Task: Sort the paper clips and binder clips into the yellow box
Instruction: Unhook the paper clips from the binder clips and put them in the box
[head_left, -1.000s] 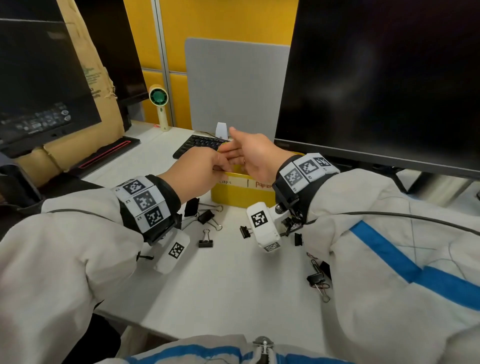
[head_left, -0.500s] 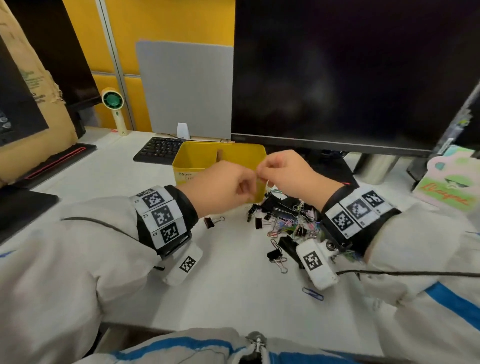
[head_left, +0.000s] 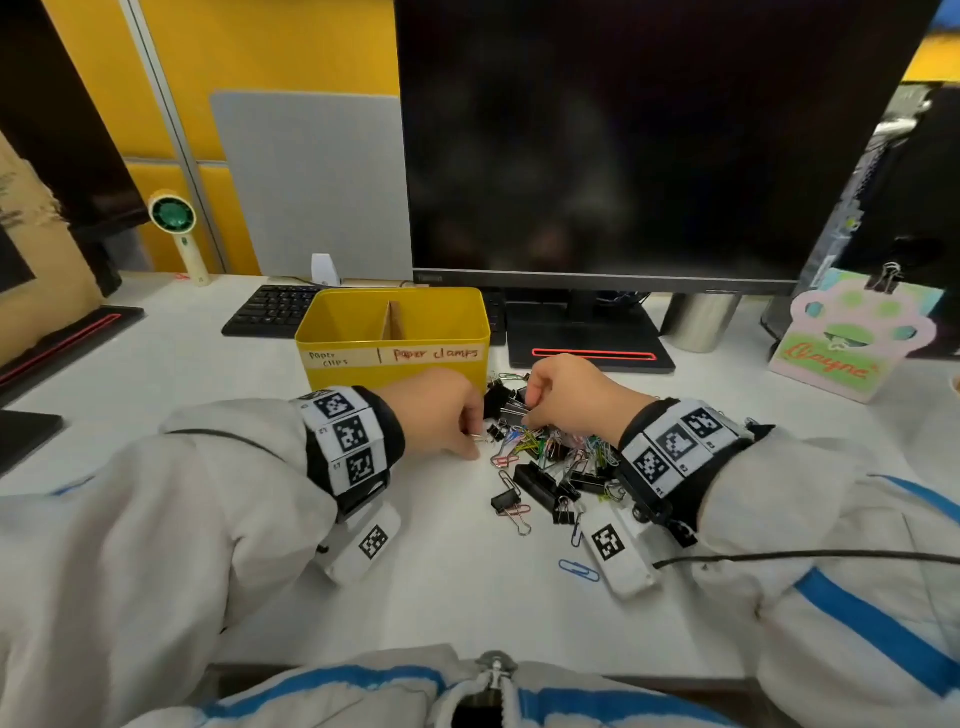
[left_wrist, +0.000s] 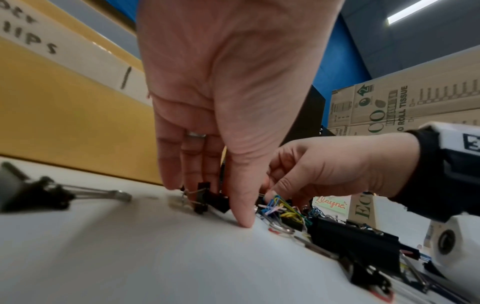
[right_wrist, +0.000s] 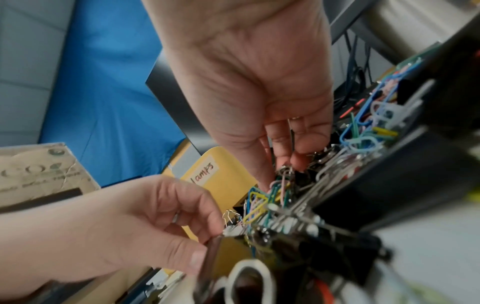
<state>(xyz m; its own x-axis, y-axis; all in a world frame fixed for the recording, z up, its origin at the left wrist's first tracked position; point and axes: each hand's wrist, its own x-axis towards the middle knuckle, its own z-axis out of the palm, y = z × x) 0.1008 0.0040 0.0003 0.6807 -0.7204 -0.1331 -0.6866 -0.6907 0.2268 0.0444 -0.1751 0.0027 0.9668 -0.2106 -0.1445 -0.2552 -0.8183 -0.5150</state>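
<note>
Both hands down at the clip pile (head_left: 550, 457) on the white desk (head_left: 208, 374), just in front-right of the yellow box (head_left: 393, 332). Left hand (head_left: 441, 410) at pile's left edge, fingers pointing down around a small black binder clip (left_wrist: 201, 197), thumb tip on desk; firm grip or not, cannot tell. Right hand (head_left: 571, 395) over pile's far side, fingertips pinched together on wire clips (right_wrist: 283, 176). Box divided, labelled "paper clips" and "paper clamps". Stray blue paper clip (head_left: 578, 570) nearer the body.
</note>
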